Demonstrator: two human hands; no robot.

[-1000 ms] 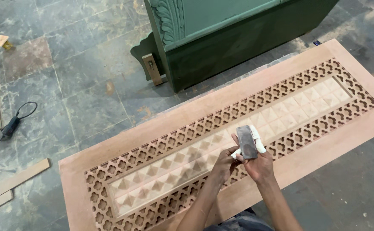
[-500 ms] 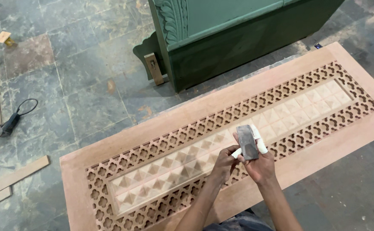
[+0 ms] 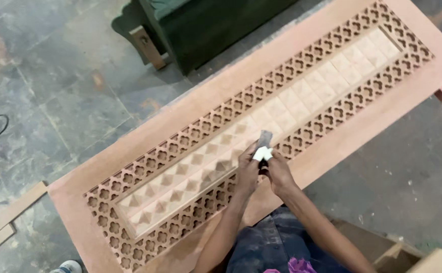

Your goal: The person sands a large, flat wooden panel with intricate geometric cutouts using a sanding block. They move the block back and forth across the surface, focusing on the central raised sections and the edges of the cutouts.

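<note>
Two hands (image 3: pixel 264 169) gripping scraper (image 3: pixel 264 143), blade tilted up-right, along carved panel (image 3: pixel 332 146)

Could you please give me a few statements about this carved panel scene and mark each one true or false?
1. Both the left hand and the right hand are at the small scraper tool. True.
2. The carved wooden panel stands upright against a wall. False: it lies flat above the floor.
3. The panel's middle strip has raised pyramid squares. True.
4. A green cabinet rests on top of the panel. False: it stands on the floor beyond it.
</note>
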